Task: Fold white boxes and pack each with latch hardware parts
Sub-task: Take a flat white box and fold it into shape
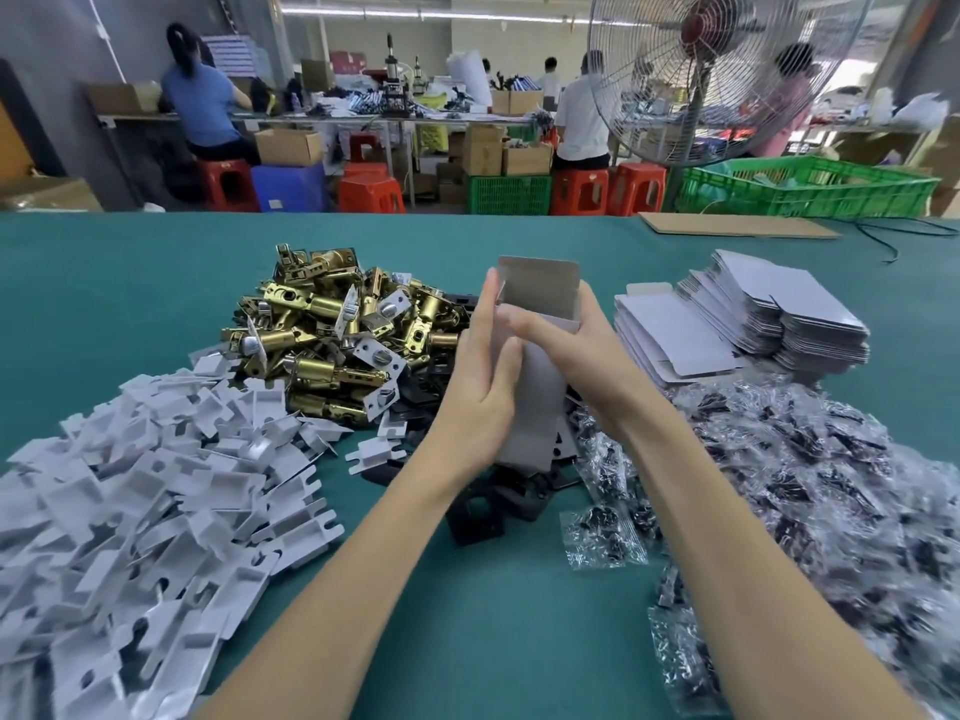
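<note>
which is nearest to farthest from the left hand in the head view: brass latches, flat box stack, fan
From the left hand:
1. brass latches, just to its left
2. flat box stack, right, past the right hand
3. fan, far back right, beyond the table

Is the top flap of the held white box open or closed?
Open: the white box's top flap stands upright, not tucked in.
</note>
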`<move>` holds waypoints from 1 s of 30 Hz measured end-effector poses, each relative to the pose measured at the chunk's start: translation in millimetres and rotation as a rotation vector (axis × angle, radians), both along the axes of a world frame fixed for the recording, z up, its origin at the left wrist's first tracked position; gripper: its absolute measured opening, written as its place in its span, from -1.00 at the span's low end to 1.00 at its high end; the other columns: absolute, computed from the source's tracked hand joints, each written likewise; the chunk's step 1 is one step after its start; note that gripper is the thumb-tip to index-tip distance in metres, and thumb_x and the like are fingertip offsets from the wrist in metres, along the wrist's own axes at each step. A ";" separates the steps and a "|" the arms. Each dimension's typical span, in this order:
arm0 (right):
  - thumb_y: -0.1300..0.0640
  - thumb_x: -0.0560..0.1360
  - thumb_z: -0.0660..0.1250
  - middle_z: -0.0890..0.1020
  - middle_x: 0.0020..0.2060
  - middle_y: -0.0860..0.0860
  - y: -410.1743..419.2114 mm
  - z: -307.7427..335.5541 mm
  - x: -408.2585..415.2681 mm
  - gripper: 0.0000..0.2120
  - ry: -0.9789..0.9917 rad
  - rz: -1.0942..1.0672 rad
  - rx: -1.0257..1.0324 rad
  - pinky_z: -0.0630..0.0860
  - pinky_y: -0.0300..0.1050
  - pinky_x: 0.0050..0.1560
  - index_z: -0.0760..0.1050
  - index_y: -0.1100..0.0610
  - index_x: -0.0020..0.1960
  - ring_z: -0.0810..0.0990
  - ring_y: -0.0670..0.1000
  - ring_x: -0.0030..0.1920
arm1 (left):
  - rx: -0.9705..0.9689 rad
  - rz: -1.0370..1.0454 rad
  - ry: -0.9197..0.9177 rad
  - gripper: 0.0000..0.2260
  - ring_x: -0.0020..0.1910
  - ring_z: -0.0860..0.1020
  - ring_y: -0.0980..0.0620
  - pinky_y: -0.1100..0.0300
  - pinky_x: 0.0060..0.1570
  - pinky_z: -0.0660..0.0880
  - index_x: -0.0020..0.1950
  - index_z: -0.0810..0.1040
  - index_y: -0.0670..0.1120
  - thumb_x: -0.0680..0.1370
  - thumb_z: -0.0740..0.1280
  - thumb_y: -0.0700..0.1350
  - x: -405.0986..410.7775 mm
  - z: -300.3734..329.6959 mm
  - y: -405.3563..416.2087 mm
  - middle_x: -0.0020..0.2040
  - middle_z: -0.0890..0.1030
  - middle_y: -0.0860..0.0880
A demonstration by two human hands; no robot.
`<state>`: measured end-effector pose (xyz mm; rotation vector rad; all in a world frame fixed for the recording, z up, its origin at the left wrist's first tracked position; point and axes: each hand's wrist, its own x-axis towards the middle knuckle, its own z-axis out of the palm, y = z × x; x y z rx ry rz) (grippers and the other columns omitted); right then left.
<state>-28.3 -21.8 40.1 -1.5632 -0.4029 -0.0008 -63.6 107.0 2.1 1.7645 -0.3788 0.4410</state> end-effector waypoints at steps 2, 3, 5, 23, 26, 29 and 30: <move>-0.04 0.43 0.56 0.66 0.19 -0.09 2.6 -3.9 -0.1 -0.39 -0.012 0.034 -0.012 0.62 -0.20 0.04 0.39 -0.05 0.39 0.67 -0.15 0.14 | -0.019 0.052 -0.040 -0.53 0.60 0.12 0.27 0.09 0.62 0.12 0.64 0.04 0.20 0.76 0.09 -0.09 0.3 -1.7 4.5 0.64 0.14 0.18; 0.00 0.46 0.54 0.66 0.18 -0.03 2.7 -4.8 -0.7 -0.41 -0.033 0.045 -0.006 0.63 -0.17 0.01 0.36 -0.06 0.40 0.69 -0.11 0.12 | -0.060 0.067 -0.040 -0.54 0.60 0.16 0.25 0.11 0.60 0.16 0.63 0.09 0.19 0.76 0.10 -0.10 0.4 -1.2 6.8 0.63 0.19 0.15; 0.08 0.53 0.49 0.68 0.12 0.06 1.3 -5.0 -1.2 -0.46 -0.113 0.020 0.020 0.65 -0.13 -0.04 0.32 -0.12 0.41 0.71 -0.04 0.03 | -0.130 0.085 -0.029 -0.56 0.59 0.20 0.22 0.14 0.57 0.19 0.59 0.17 0.20 0.76 0.12 -0.13 1.5 0.3 10.3 0.60 0.26 0.15; 0.17 0.58 0.44 0.75 0.03 0.01 -9.8 -15.1 2.1 -0.83 -0.193 0.038 0.137 0.62 -0.19 -0.11 0.63 0.04 0.16 0.70 -0.06 0.02 | -0.121 -0.033 0.021 -0.77 0.09 0.67 0.11 0.16 0.09 0.63 0.33 0.60 -0.05 0.71 0.27 -0.15 -1.3 19.6 55.1 0.18 0.66 0.10; 0.17 0.60 0.42 0.75 0.03 0.03 -9.5 -13.8 0.8 -0.86 -0.184 0.100 0.126 0.63 -0.20 -0.11 0.62 0.05 0.15 0.71 -0.04 0.02 | -0.096 0.042 0.004 -0.83 0.08 0.68 0.11 0.13 0.11 0.64 0.21 0.67 -0.01 0.65 0.37 -0.16 -2.8 22.4 61.0 0.32 0.56 0.11; 0.15 0.60 0.42 0.75 0.04 0.04 -10.1 -12.9 0.1 -0.87 -0.176 0.116 0.116 0.62 -0.19 -0.10 0.63 -0.02 0.12 0.71 -0.03 0.02 | -0.118 0.041 -0.006 -0.84 0.06 0.67 0.01 0.02 0.08 0.65 0.19 0.58 -0.04 0.62 0.41 -0.20 -2.4 23.4 63.2 0.21 0.61 0.03; 0.14 0.59 0.42 0.75 0.04 0.04 -10.5 -12.9 0.0 -0.87 -0.173 0.117 0.117 0.62 -0.19 -0.10 0.64 -0.06 0.10 0.71 -0.03 0.02 | -0.149 0.015 -0.007 -0.78 0.06 0.67 -0.09 -0.04 0.05 0.66 0.21 0.48 -0.07 0.61 0.42 -0.23 -2.2 23.8 63.3 0.18 0.62 -0.03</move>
